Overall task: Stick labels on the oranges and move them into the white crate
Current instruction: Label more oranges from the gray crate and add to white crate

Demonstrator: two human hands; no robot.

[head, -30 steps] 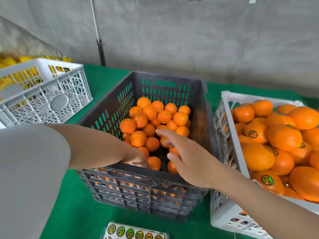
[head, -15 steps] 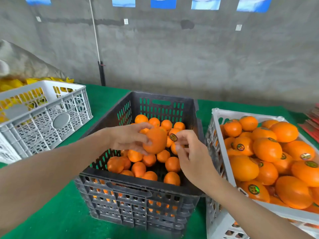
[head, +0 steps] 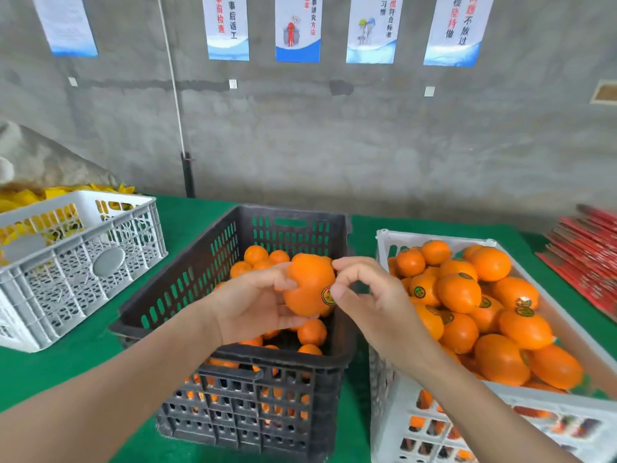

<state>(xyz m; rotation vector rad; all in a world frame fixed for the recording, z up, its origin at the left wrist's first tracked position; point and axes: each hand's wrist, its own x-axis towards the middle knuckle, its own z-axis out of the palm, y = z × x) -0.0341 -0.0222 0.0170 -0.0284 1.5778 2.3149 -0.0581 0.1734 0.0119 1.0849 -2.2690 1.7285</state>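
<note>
Green-covered bench (head: 66,369), carrying three crates. Dark slatted crate (head: 187,295), centre, partly filled with unlabelled loose oranges (head: 312,331). White crate (head: 434,426), just beside it on the right, heaped with labelled oranges (head: 459,292). Second white crate (head: 83,262), left and apart, with yellow material behind it. Red stack (head: 591,259), far right edge of the bench. Left hand (head: 253,305), above the dark crate, fingers and thumb cupped round one orange (head: 309,285) and holding it clear of the pile. Right hand (head: 377,305), fingers curled, thumb tip on the edge of a round label (head: 326,295), forefinger touching the fruit above. The label sits on the orange's right side.
</note>
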